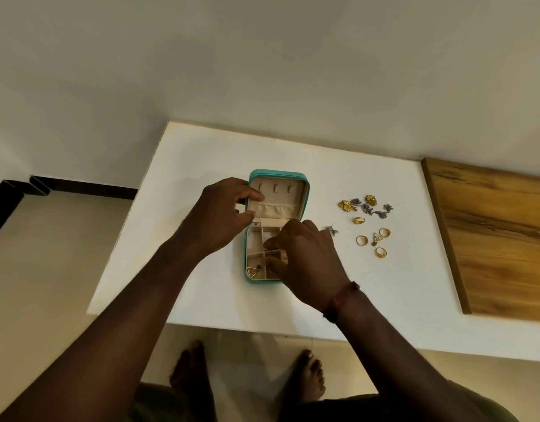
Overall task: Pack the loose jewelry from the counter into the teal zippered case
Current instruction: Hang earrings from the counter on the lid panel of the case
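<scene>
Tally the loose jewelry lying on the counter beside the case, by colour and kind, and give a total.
Gold rings: 4
Gold flower pieces: 2
Silver pieces: 6, though the clustered ones are hard to separate
Total: 12

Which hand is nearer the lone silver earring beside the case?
Right. The right hand is just left of the earring, over the case; the left hand grips the lid, farther left.

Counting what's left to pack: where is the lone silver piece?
Head view: the silver piece lies on the counter, right of the case, beside the right hand and left of the gold rings.
</scene>
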